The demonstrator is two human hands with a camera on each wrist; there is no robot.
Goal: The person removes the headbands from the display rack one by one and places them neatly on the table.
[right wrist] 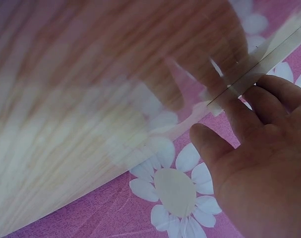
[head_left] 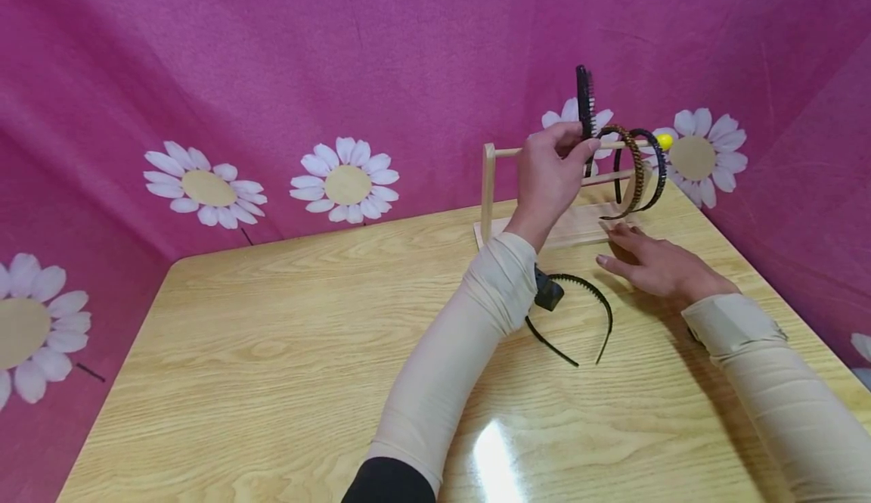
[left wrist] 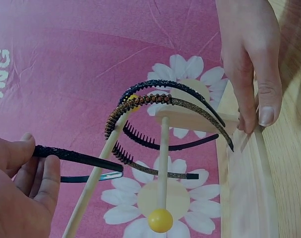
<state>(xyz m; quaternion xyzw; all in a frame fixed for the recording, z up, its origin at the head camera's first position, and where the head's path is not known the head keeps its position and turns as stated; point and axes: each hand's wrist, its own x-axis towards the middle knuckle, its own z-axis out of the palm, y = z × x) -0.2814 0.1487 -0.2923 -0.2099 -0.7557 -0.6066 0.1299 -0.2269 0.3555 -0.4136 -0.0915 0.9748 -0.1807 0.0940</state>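
Observation:
My left hand (head_left: 551, 174) pinches a black toothed headband (head_left: 584, 98) upright at the rack's upper rod. In the left wrist view, the ends of this headband (left wrist: 81, 156) overlap the rod; I cannot tell if it encircles it. On the wooden rack (head_left: 488, 193) hang a brown beaded headband (head_left: 638, 178) and a dark sparkly headband (head_left: 662, 170), side by side toward the right. My right hand (head_left: 656, 265) touches the front edge of the rack's base (head_left: 571, 223), with its fingers extended, as the left wrist view also shows.
Another black toothed headband (head_left: 605, 310) lies on the wood-grain table (head_left: 272, 352), partly behind my left wrist and its small black camera (head_left: 547, 291). Yellow balls (left wrist: 160, 220) cap the rods. A pink cloth with daisies (head_left: 408, 72) hangs behind the table.

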